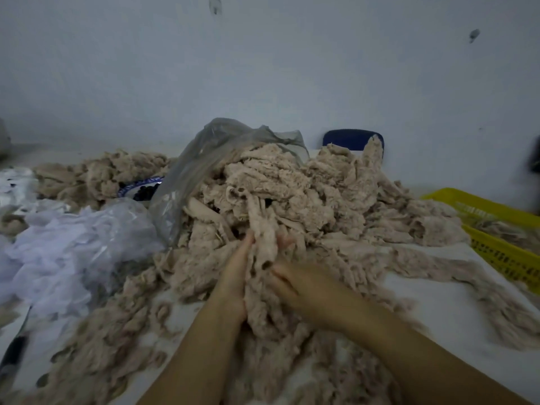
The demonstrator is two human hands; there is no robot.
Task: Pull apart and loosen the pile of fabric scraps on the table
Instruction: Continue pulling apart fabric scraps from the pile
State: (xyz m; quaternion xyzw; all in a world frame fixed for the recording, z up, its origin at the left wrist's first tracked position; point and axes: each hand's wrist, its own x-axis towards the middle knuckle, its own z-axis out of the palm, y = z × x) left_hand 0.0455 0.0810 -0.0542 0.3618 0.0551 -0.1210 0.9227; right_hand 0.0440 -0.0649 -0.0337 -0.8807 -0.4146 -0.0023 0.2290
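A big pile of beige fuzzy fabric scraps (pixel 292 188) covers the middle of the white table (pixel 432 290). A bunched strip of scraps (pixel 264 238) stands up between my two hands. My left hand (pixel 235 276) lies against its left side, fingers straight and pointing up into the pile. My right hand (pixel 304 283) grips the bunch from the right, its fingers curled into the fabric and partly hidden. Loose scraps trail toward the front edge and around both forearms.
A grey plastic bag (pixel 193 171) lies over the pile's left side. White plastic bags (pixel 73 244) sit at left. A yellow basket (pixel 502 238) with scraps stands at right, a blue object (pixel 350 138) by the wall, a blue-rimmed dish (pixel 140 187) behind.
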